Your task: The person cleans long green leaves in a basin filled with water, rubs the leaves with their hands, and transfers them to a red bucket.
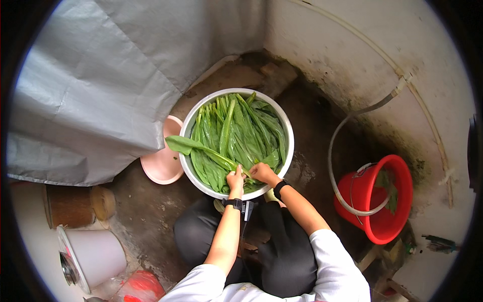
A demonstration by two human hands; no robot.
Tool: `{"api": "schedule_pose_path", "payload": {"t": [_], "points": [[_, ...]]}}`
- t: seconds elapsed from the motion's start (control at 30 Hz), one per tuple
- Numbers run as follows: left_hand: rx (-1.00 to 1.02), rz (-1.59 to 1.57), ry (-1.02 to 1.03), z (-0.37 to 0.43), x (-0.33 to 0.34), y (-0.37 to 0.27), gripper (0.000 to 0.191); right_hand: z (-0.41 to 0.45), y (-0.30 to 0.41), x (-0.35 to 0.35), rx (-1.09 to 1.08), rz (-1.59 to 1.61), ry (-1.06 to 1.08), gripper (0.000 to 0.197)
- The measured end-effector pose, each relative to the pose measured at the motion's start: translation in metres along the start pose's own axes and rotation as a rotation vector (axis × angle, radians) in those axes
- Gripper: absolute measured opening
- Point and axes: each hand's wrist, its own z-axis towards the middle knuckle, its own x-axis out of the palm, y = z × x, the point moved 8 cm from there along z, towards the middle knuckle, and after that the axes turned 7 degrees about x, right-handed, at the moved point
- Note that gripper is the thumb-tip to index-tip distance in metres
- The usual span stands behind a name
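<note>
A wide metal basin (289, 151) full of long green leafy vegetables (241, 128) stands in front of my knees. One leafy stalk (203, 148) lies slantwise across the heap, its leaf tip sticking out over the basin's left rim. My left hand (236, 180) grips this stalk near its lower end, thumb on top. Close beside it, the bent fingers of my right hand (263, 173) pinch at the stalk's end. Both wrists wear black bands.
A pink basin (162, 166) sits left of the metal one, partly behind a grey sheet (94, 102). To the right, a hose (332, 151) runs from a wall pipe into a tilted red bucket (351, 192) with leaves inside. A white bucket (98, 256) stands lower left.
</note>
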Motion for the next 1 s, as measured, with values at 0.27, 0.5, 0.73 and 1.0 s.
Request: {"api": "schedule_pose_path", "payload": {"t": [0.27,0.5,0.73,1.0], "points": [[0.009,-0.144,-0.058,-0.005,0.000,-0.007,0.034,0.002,-0.007,0.005,0.064,0.016,0.053,0.022],[0.069,-0.062,0.000,0.002,0.000,-0.005,0.016,0.001,-0.001,0.011,-0.008,-0.066,0.085,0.027],[0.005,-0.090,0.044,0.000,0.000,-0.002,0.011,-0.001,0.005,0.006,-0.048,-0.018,0.075,0.030],[-0.046,-0.179,0.046,-0.004,0.005,-0.003,0.014,-0.001,0.006,0.001,-0.013,-0.133,0.002,0.026]]}}
